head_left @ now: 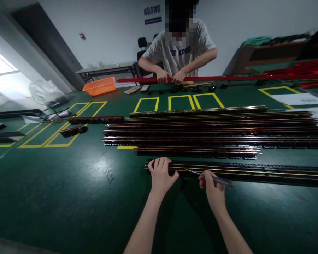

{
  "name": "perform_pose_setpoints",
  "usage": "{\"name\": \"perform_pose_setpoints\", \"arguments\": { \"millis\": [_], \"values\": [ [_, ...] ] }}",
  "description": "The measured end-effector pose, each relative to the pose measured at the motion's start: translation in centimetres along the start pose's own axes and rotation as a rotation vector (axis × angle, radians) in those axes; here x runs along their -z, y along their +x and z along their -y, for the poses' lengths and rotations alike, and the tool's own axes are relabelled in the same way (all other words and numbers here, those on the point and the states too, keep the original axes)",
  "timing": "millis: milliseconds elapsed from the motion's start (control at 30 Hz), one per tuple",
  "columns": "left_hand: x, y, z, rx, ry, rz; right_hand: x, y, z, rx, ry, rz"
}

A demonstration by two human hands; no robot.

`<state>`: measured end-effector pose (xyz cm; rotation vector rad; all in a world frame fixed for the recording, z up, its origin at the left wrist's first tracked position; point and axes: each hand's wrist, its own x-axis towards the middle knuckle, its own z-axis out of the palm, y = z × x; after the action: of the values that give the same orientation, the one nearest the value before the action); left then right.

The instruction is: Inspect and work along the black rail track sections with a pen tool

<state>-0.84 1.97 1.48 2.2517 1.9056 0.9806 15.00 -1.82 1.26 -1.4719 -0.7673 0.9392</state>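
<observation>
The left hand [162,173] is resting, thumb and fingers wide apart, over the left end of a long black strip lined with thin brass-coloured rods [243,171]. The right hand [214,190] is holding a slim, greyish, pen-shaped tool [219,180] in a narrow grip; its pointed tip is overlying the strip, contact unclear. The strip is lying on a glossy green surface with yellow markings [95,197]. Just beyond the strip, dark strips with coppery rods [212,131] are lying side by side. Well beyond the strip, a co-worker [181,46] is handling a long red bar [145,79].
</observation>
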Motion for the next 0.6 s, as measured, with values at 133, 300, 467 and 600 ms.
{"name": "perform_pose_setpoints", "arguments": {
  "millis": [133, 300, 467, 600],
  "values": [
    [-0.17, -0.09, 0.14, -0.004, 0.005, 0.002, -0.03, 0.05, -0.22, -0.006, 0.0, 0.024],
    [-0.32, -0.13, 0.34, -0.008, 0.005, 0.012, -0.02, 0.15, -0.23, 0.005, 0.004, 0.013],
    [-0.06, 0.02, 0.36, -0.013, 0.017, 0.027, 0.03, -0.03, 0.06, -0.006, -0.004, 0.035],
    [0.17, 0.11, 0.44, -0.009, 0.018, 0.036, 0.03, -0.13, 0.16, 0.008, -0.019, 0.068]
  ]
}}
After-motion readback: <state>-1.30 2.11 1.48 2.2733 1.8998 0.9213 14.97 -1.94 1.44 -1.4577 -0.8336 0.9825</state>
